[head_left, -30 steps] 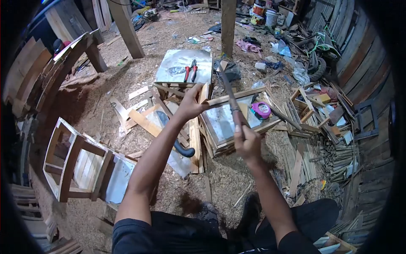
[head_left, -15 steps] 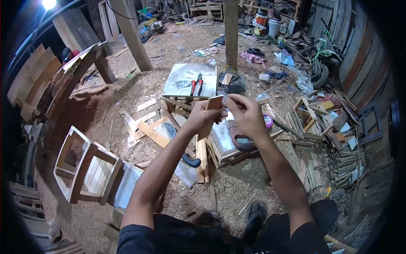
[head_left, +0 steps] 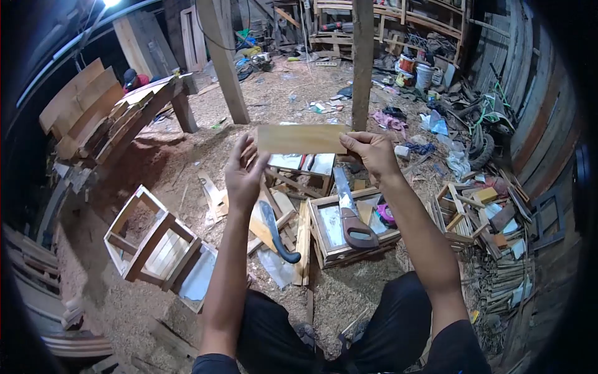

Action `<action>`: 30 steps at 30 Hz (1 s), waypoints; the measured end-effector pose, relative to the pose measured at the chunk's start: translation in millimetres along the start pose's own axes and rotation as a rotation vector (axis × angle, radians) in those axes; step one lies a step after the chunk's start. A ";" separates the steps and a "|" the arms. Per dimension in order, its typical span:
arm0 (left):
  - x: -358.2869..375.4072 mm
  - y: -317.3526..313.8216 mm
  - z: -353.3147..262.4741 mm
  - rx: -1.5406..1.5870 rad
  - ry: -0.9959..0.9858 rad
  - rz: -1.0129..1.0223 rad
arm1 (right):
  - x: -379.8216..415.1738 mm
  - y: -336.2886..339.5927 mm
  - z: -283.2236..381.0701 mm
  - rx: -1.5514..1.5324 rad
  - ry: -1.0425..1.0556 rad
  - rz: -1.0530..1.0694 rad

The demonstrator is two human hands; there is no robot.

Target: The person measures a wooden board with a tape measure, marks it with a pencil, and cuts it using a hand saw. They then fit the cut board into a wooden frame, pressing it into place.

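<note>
A thin rectangular piece of wood (head_left: 302,139) is raised level in front of me, its broad face toward me. My right hand (head_left: 375,156) pinches its right end between thumb and fingers. At the left end is my left hand (head_left: 243,177), fingers spread apart and thumb tip right at the board's lower corner. Below the board, a handsaw (head_left: 349,209) with a brown handle lies across a wooden frame box (head_left: 325,257). A purple tape measure (head_left: 385,214) rests beside the saw. To the left lies a machete (head_left: 274,230) with a dark curved handle.
Pliers (head_left: 306,162) lie on a pale-topped box (head_left: 322,165) behind the board. A small wooden frame (head_left: 149,230) lies on the left. Wooden posts (head_left: 362,68) stand ahead. Scrap wood (head_left: 507,280) is piled right. Another person (head_left: 132,80) is at the far left.
The wood piece has turned from nearly upright to level, broad face toward me. My hands have moved apart, the left one's fingers now spread. The view has shifted, uncovering the saw.
</note>
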State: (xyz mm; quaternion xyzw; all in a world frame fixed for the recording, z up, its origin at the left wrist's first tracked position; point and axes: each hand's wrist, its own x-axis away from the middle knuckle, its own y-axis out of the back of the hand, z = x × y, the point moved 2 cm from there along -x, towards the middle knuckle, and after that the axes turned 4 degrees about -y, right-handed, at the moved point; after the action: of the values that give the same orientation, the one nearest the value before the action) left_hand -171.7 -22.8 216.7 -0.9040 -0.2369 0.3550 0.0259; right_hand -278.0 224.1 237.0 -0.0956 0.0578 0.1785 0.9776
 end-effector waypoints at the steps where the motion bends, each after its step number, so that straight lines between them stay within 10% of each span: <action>1: 2.1 8.9 3.3 0.049 0.073 -0.061 | 3.9 -4.3 -1.6 -0.047 -0.022 -0.005; 10: 24.9 48.0 -5.1 -0.055 0.266 -0.198 | 13.0 -39.3 -40.4 -0.215 -0.184 0.080; 14: 49.4 32.8 -60.1 0.189 0.462 -0.763 | 38.3 -67.5 -2.7 -0.168 -0.466 0.201; 24: 3.6 90.1 -294.1 -0.187 0.684 -0.902 | 136.8 -201.4 140.2 -0.380 -0.804 0.494; 30: 17.5 177.6 -331.3 -0.514 0.694 -0.835 | 188.7 -281.2 137.0 -0.357 -1.002 0.355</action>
State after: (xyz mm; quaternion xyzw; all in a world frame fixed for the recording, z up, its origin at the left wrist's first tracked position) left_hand 128.9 -132.2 414.8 -0.7749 -0.6279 -0.0699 0.0197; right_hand 9.5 58.1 389.6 -0.1520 -0.4297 0.3711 0.8090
